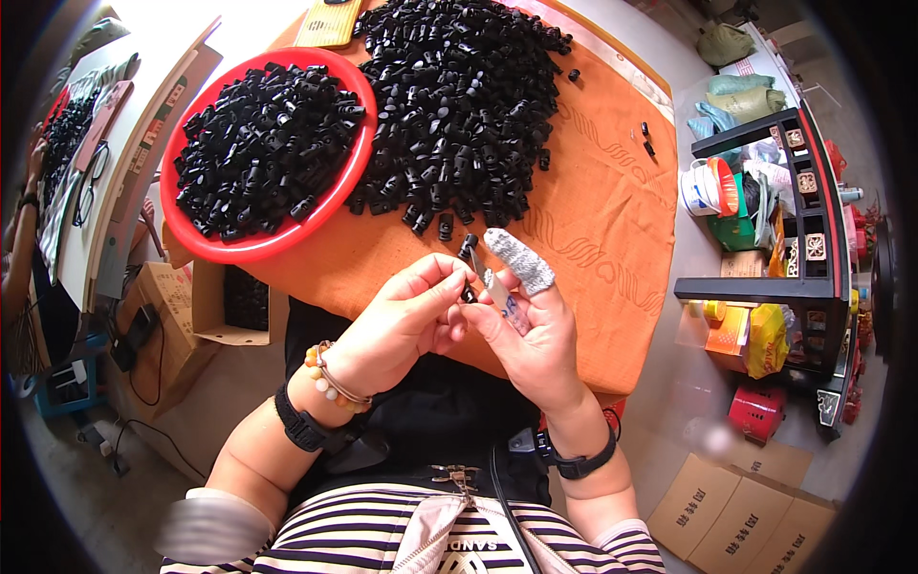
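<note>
My left hand (406,320) and my right hand (531,325) meet over the near edge of an orange cloth (602,220). Between the fingertips of both is a small black plastic part (469,249). The right hand also grips a small blade or tool (497,290), and its forefinger wears a grey fabric cot (519,260). A large loose pile of the same black parts (459,105) lies on the cloth just beyond the hands. To its left a red round tray (191,225) holds several more black parts.
A black shelf unit (794,220) crammed with bags and boxes stands at right. Flattened cardboard boxes (736,517) lie on the floor at lower right. An open carton (206,316) sits under the tray. Another person's arm (19,249) shows at far left.
</note>
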`<control>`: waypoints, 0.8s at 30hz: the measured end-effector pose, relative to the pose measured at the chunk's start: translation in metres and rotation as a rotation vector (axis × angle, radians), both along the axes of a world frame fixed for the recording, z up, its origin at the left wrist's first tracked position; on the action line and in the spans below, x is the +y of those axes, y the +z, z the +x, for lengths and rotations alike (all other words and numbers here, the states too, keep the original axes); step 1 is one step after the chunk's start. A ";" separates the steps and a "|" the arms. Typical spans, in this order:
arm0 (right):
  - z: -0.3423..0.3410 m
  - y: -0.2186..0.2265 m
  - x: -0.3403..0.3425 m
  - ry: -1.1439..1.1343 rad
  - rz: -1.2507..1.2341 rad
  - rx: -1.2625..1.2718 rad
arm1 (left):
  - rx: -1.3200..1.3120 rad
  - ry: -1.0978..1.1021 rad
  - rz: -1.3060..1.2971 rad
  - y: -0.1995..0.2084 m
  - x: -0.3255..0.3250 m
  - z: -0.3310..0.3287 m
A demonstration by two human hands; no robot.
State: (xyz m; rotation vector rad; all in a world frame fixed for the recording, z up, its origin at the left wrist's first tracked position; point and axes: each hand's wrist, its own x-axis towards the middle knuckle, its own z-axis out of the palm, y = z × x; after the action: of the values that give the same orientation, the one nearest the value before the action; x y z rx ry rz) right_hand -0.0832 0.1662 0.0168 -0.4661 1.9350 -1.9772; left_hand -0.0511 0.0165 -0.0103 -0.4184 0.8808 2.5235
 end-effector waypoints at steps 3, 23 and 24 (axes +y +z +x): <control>-0.001 0.002 0.011 0.016 -0.015 0.014 | 0.041 0.010 0.043 0.006 -0.003 0.001; 0.013 -0.005 0.010 0.038 0.096 -0.002 | 0.064 0.082 0.134 0.006 -0.007 0.004; 0.013 -0.005 0.010 0.038 0.096 -0.003 | 0.067 0.082 0.131 0.005 -0.007 0.004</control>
State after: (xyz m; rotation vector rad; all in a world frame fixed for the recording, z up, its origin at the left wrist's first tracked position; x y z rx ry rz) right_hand -0.0703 0.1762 0.0123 -0.4716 1.9938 -1.8509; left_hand -0.0466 0.0095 -0.0049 -0.3369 0.7307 2.6655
